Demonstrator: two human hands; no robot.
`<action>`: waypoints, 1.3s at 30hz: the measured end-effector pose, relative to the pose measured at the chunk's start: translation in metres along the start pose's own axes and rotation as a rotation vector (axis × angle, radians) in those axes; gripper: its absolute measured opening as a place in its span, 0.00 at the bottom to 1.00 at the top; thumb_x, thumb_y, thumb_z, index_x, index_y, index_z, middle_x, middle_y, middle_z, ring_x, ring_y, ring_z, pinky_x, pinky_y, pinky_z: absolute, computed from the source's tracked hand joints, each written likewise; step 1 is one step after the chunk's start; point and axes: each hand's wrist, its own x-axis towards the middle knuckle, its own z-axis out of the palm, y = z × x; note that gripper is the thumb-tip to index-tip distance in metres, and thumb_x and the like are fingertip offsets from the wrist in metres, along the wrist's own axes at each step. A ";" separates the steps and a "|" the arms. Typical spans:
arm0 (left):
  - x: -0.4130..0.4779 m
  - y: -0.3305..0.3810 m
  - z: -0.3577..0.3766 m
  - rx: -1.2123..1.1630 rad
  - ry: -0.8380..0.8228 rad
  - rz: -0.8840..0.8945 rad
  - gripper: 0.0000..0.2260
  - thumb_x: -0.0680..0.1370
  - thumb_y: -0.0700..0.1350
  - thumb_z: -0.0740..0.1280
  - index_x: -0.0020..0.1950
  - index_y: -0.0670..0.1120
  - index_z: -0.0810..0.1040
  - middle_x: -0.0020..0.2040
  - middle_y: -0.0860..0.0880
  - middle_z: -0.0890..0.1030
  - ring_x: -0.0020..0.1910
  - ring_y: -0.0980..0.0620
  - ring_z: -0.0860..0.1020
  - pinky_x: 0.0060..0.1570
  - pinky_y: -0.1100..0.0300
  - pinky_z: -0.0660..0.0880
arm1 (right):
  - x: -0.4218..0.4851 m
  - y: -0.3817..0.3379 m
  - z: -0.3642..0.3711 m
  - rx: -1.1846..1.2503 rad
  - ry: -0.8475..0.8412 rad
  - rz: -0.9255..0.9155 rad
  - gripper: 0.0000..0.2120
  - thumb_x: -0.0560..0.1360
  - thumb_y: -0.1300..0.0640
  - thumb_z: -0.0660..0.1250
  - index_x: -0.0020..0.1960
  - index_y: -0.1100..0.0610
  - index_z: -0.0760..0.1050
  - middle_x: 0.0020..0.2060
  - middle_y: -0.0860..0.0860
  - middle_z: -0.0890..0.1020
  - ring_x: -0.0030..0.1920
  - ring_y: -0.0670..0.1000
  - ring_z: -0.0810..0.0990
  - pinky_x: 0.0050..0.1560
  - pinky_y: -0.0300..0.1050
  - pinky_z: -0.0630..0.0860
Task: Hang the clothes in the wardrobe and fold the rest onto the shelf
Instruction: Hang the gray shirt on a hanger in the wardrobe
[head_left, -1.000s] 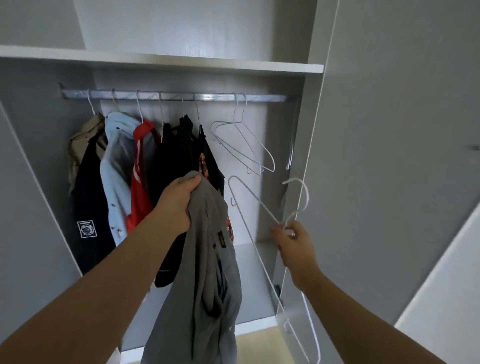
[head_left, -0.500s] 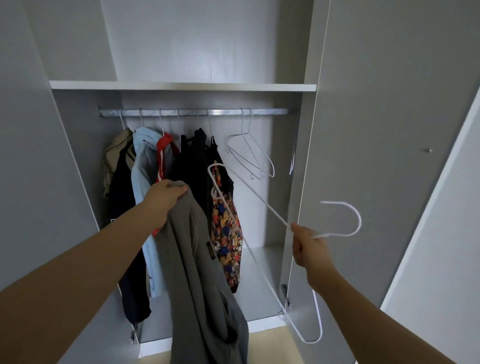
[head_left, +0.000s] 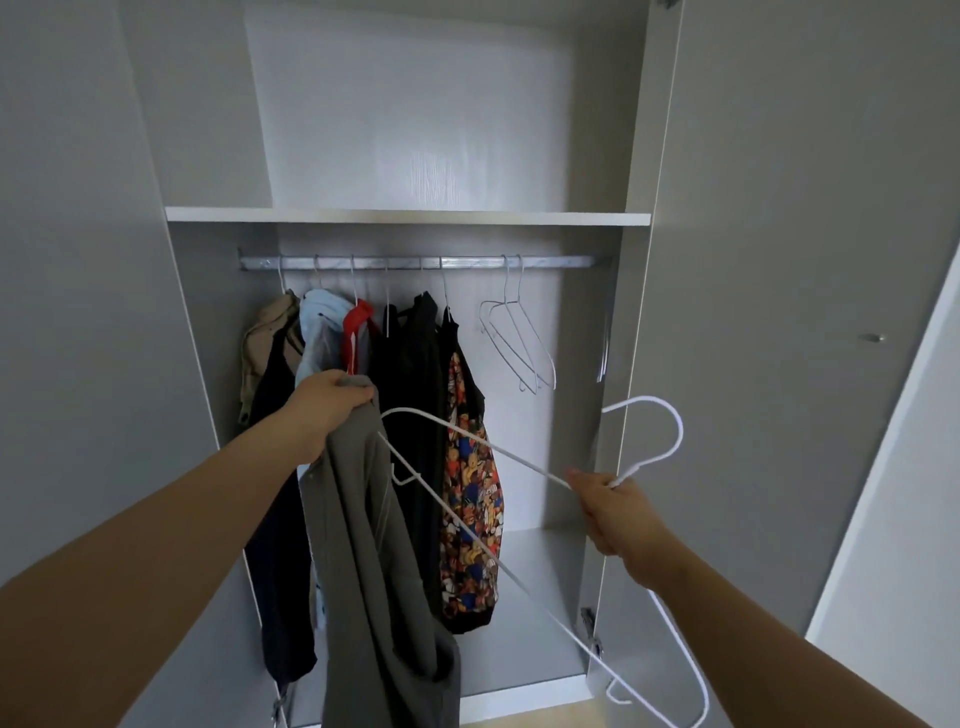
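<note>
While left hand (head_left: 327, 410) grips grey garment (head_left: 374, 545), white hanger (head_left: 519, 460), pinched at neck by right hand (head_left: 618, 509), now swung lower and leftward; tip possibly touching fabric.

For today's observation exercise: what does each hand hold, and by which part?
The left hand grips the grey garment by its bunched upper end. The right hand pinches the white wire hanger at its neck, just below the hook.

We can read no text, brand or number; the multicoloured cartoon-print garment (head_left: 470, 519) at the frame's centre is too blurred.
</note>
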 end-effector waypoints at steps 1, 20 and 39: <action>-0.001 0.000 -0.002 0.026 0.018 0.023 0.08 0.77 0.41 0.66 0.54 0.41 0.76 0.52 0.39 0.76 0.48 0.45 0.74 0.53 0.54 0.72 | -0.001 -0.003 0.004 -0.019 -0.017 -0.007 0.24 0.79 0.53 0.61 0.26 0.55 0.61 0.15 0.46 0.62 0.16 0.44 0.58 0.18 0.33 0.57; -0.028 0.003 0.000 -0.164 -0.123 -0.033 0.02 0.78 0.44 0.65 0.45 0.47 0.74 0.43 0.44 0.77 0.40 0.48 0.75 0.44 0.54 0.75 | -0.006 -0.008 0.074 -0.197 -0.083 -0.069 0.14 0.80 0.55 0.57 0.38 0.57 0.71 0.18 0.43 0.67 0.15 0.40 0.62 0.18 0.29 0.60; -0.039 -0.005 -0.017 1.224 -0.265 0.579 0.08 0.77 0.46 0.61 0.54 0.54 0.77 0.61 0.50 0.74 0.60 0.47 0.71 0.53 0.56 0.69 | 0.002 -0.019 0.079 -0.044 -0.036 -0.137 0.13 0.76 0.61 0.61 0.35 0.50 0.77 0.28 0.46 0.77 0.33 0.47 0.75 0.33 0.38 0.70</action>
